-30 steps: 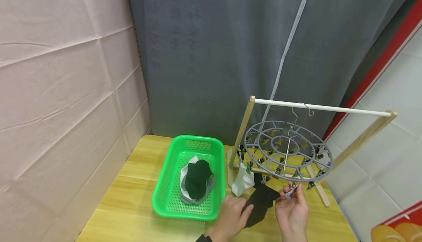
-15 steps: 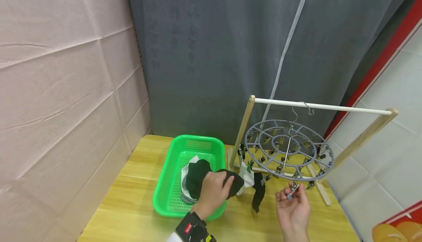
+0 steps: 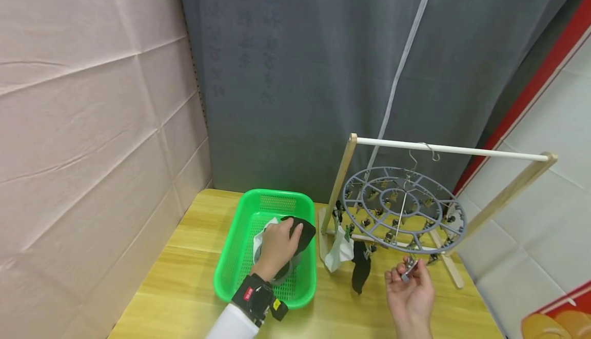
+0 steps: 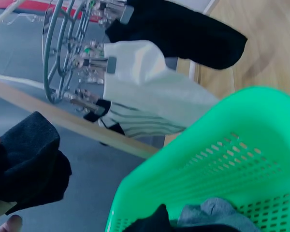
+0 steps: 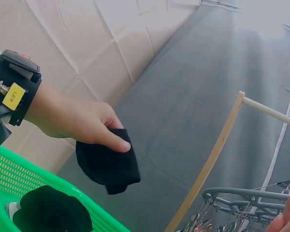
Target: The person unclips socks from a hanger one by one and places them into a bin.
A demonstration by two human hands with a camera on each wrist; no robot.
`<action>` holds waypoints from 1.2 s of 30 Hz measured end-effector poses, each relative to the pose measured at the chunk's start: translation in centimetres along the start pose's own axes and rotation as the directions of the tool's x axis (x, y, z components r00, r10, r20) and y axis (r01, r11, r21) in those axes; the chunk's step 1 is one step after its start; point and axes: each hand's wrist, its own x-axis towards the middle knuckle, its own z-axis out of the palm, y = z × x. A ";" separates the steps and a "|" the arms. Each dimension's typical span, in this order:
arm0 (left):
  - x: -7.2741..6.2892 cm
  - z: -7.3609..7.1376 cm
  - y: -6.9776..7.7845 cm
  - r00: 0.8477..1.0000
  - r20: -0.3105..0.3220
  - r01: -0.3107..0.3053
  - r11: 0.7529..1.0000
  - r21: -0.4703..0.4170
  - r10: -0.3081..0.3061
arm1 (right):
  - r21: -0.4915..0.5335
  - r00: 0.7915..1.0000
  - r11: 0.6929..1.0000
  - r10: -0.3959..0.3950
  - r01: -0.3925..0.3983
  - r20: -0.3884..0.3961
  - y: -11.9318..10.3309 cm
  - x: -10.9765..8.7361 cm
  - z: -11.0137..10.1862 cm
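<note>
My left hand [image 3: 277,246] grips a folded black sock [image 3: 303,232], held over the green basket [image 3: 220,277]. In the right wrist view the thumb lies across that sock [image 5: 108,162], well above the basket's rim. Below it in the basket lie a black sock [image 5: 53,210], a grey sock [image 4: 215,215] and something white. My right hand [image 3: 411,295], palm up, pinches a metal clip [image 3: 408,271] at the near edge of the round grey drying hanger [image 3: 353,221]. No cloth shows in that clip. In the right wrist view, only fingertips of my right hand [image 5: 287,217] appear.
The hanger hangs from a white bar [image 3: 452,150] on a wooden stand [image 3: 341,180]. Clipped along its left side are a black sock [image 3: 361,267], a white sock [image 3: 340,249] and a striped sock [image 4: 145,121]. Several more clips dangle beneath. A grey curtain [image 3: 295,82] stands behind.
My left hand has carried the black sock leftward, from beside the clip to over the basket. My right hand has stayed at the clip, now without the sock against its fingers.
</note>
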 end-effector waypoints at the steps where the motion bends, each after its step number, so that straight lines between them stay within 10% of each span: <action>1: 0.1 0.0 -0.2 1.000 0.015 0.014 1.000 -0.001 -0.014 | -0.003 1.000 1.000 -0.001 0.001 -0.004 0.0 0.0 0.0; 5: 0.2 0.3 -1.3 0.985 0.139 0.109 0.994 -0.017 -0.106 | -0.016 1.000 1.000 -0.003 0.003 -0.020 0.0 0.0 0.2; 11: -0.6 1.5 -3.9 0.921 0.308 0.239 0.970 0.038 -0.239 | -0.031 1.000 1.000 0.007 -0.008 -0.028 0.0 0.3 0.4; 19: -1.5 1.5 -6.3 0.868 0.351 0.338 0.936 0.102 -0.352 | -0.037 0.999 0.999 0.012 -0.013 -0.042 -0.1 0.1 0.4; 22: -1.2 1.5 -6.4 0.880 0.293 0.354 0.927 0.120 -0.374 | -0.039 1.000 0.999 0.010 -0.011 -0.029 -0.1 0.0 0.3; 25: -0.2 1.7 -4.8 0.937 0.190 0.277 0.956 0.100 -0.292 | -0.031 1.000 0.999 0.009 -0.010 -0.025 -0.1 -0.2 0.3; 29: 1.6 2.3 0.3 0.997 0.074 -0.034 0.999 0.043 0.031 | -0.030 0.999 0.999 0.009 -0.010 -0.031 -0.2 -0.4 0.1; 33: 2.6 3.4 5.5 0.936 0.024 -0.351 0.935 0.053 0.350 | -0.055 1.000 0.998 0.012 -0.014 -0.029 -0.3 -0.3 0.0; 36: 3.1 4.4 8.0 0.897 0.055 -0.442 0.892 0.098 0.438 | -0.068 1.000 0.997 0.020 -0.022 -0.017 -0.5 -0.4 -0.1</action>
